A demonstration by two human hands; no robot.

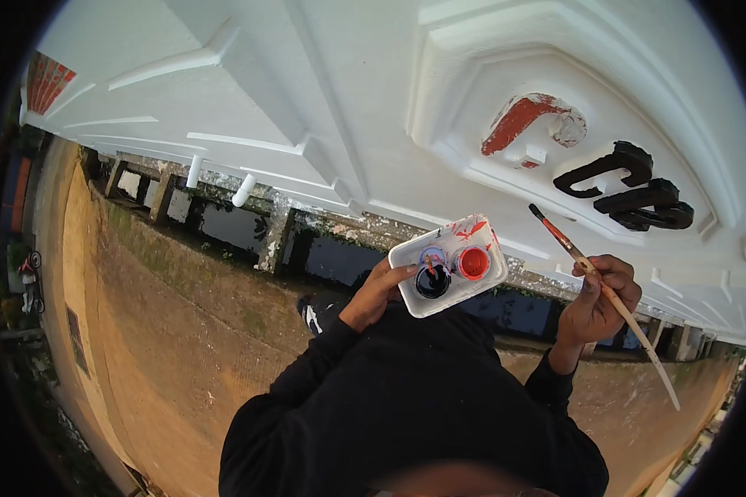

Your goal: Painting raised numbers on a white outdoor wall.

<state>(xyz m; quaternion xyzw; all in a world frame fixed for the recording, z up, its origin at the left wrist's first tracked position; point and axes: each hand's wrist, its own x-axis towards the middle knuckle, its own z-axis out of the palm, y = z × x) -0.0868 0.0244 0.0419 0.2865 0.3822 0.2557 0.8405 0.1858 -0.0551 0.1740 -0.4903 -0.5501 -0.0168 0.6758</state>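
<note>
My left hand (pixel 375 294) grips a white plastic tray (pixel 419 304) by its left side, with the thumb over the rim. The tray holds a small red paint pot (pixel 472 263) and a dark paint pot (pixel 433 282) with a small stick-like thing in it, and has red smears. My right hand (pixel 598 302) holds a long wooden paintbrush (pixel 642 340), its dark, red-stained bristles pointing up-left, just below raised characters on a white moulded wall (pixel 323 74). One character (pixel 510 126) is patchy red and white; the others (pixel 638 211) are glossy black.
Below the wall runs a drain with dark water (pixel 336 262) and concrete dividers (pixel 273 244). A dirt-stained walkway (pixel 182 331) lies alongside, with my shoe (pixel 311 316) on it. At far left, a road (pixel 46 207) has a person with a two-wheeler (pixel 31 286). A red moulding (pixel 50 83) is at upper left.
</note>
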